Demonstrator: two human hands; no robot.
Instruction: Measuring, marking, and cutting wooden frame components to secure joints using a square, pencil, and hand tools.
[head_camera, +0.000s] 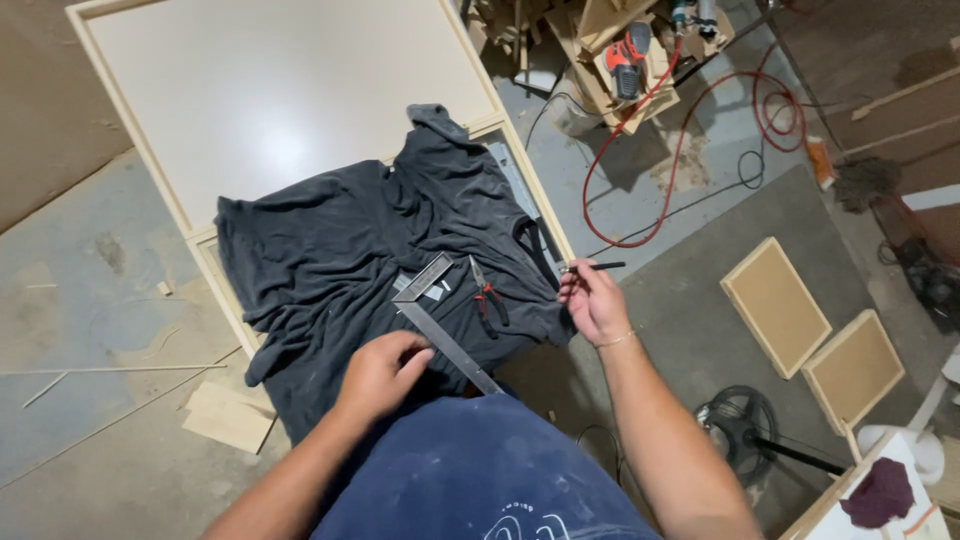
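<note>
A dark grey cloth (350, 240) is spread over the near end of a white panel with a pale wooden frame (270, 90). On the cloth lies a metal square ruler (430, 310), and pliers with red handles (486, 293) lie beside it. My left hand (382, 372) rests on the ruler's long arm, fingers curled over it. My right hand (592, 300) is at the cloth's right edge and pinches a thin dark pencil (598, 266) that points right.
A red cable (690, 130) loops over the floor at the back right, near an orange power tool (628, 60) on wooden offcuts. Two framed wooden panels (775, 305) lie on the grey mat to the right. A fan (738, 425) sits near my right elbow.
</note>
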